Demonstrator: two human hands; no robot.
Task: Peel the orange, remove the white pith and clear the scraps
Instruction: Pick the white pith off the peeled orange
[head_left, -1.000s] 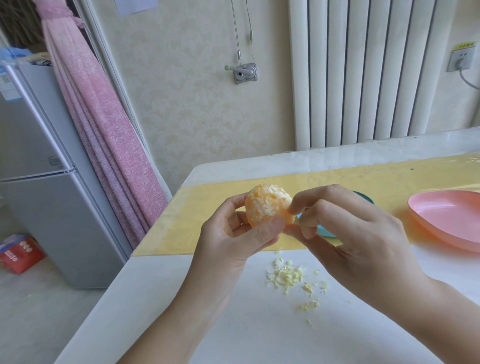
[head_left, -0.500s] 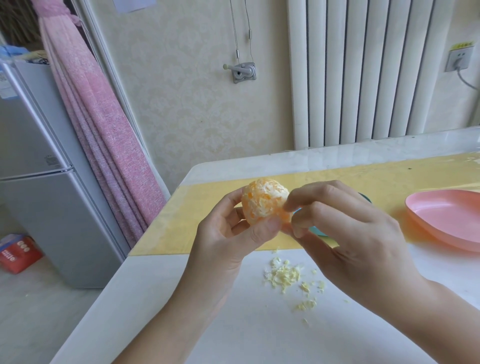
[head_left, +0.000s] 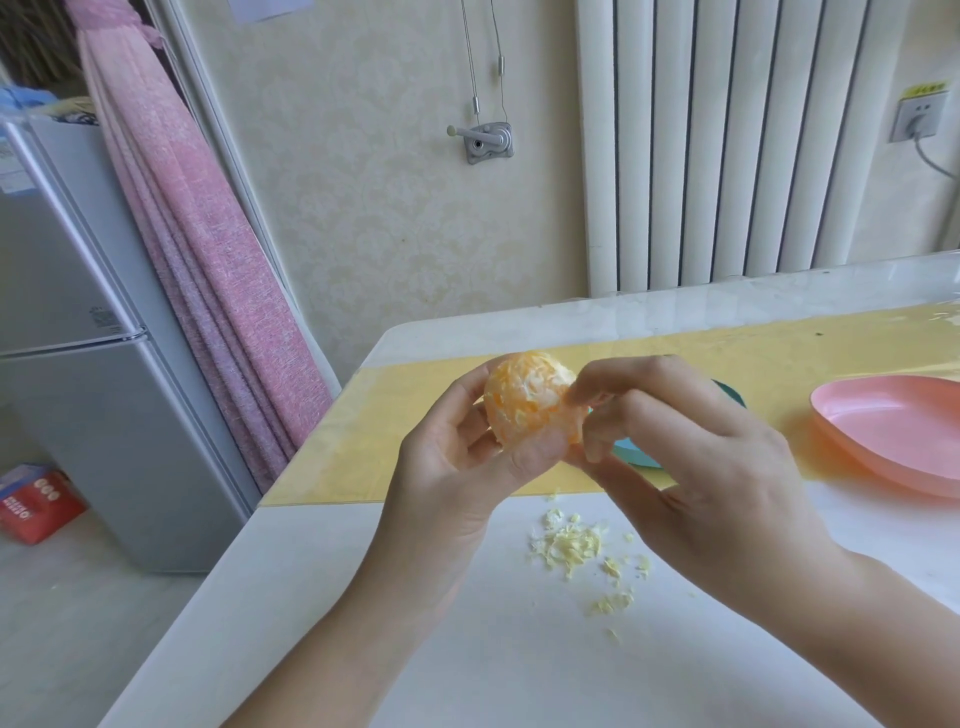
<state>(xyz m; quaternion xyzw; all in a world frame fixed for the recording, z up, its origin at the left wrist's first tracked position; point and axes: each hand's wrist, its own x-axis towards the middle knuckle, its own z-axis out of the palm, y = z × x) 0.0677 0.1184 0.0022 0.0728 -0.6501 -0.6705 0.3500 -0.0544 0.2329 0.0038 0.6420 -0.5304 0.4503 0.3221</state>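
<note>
Head view: the peeled orange (head_left: 514, 415) is clasped by the left hand (head_left: 447, 478), patchy pith (head_left: 525, 387) is pinched by the right hand (head_left: 717, 483), and scraps (head_left: 569, 545) are left on the tabletop (head_left: 467, 649).

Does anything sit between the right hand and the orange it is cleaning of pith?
Nothing visible does. The left hand cups the orange from the left and below, and the right hand has its fingertips touching the fruit's exposed right side.
</note>
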